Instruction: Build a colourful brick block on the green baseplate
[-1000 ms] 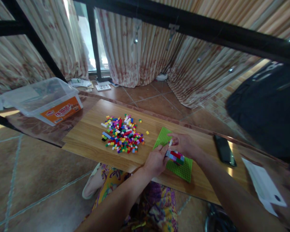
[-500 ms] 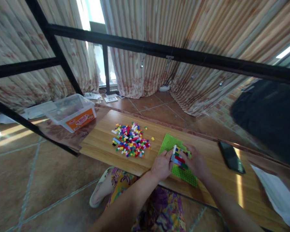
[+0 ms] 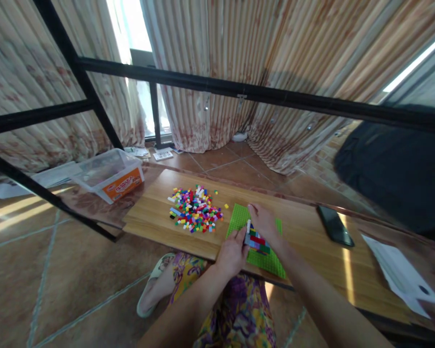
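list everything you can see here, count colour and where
board: 1, light wood, across the middle, bears the bricks
brick pile: many, mixed colours, loose on the board's left part
baseplate: 1, green, on the board right of the pile
brick build: 1, red, blue, green and white, on the baseplate between the hands
tub: 1, clear with orange label, left of the board
phone: 1, black, flat, right of the baseplate
paper: 1 sheet, white, far right
curtains: striped beige and red, behind
frame: black bars, across the view
sandal: 1, pale, on the tiled floor below the board
left hand: 1, fingertips at the build's left side
right hand: 1, over the build's far side
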Available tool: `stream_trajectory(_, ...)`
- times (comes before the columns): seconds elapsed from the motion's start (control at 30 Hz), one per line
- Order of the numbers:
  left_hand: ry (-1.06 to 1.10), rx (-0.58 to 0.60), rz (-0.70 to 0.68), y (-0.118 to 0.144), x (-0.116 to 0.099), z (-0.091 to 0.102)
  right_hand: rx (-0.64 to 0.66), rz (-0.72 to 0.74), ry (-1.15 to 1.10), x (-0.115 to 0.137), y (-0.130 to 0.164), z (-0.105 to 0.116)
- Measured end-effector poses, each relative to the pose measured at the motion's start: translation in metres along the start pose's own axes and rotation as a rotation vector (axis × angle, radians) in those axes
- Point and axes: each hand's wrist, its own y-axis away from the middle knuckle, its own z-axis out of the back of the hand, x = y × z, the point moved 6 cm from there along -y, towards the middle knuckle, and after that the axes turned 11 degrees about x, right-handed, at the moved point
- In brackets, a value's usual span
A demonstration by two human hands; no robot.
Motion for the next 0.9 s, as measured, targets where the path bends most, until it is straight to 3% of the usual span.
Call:
stream_trajectory(0.13, 0.007, 0.002, 0.006, 0.004, 0.000, 0.000, 0.133, -0.033, 0.214, 0.016, -0.012, -0.022)
stream_trajectory(0.27, 0.013, 0.007, 0.007, 0.005, 0.001, 0.000, 0.167, -0.013, 0.298, 0.020, -0.010, -0.038)
stream_trajectory(0.73, 0.009, 0.032, -0.005, 0.003, 0.006, -0.006, 0.130, 0.038, 0.362, 0.016, -0.007, -0.037)
stream_trajectory(0.8, 0.008, 0.033, 0.003, 0.002, 0.006, -0.007, 0.084, 0.070, 0.359, 0.028, -0.005, -0.031)
stream_trajectory(0.9, 0.010, 0.027, 0.002, 0.002, 0.006, -0.009, 0.074, 0.252, 0.289, 0.065, -0.008, -0.031)
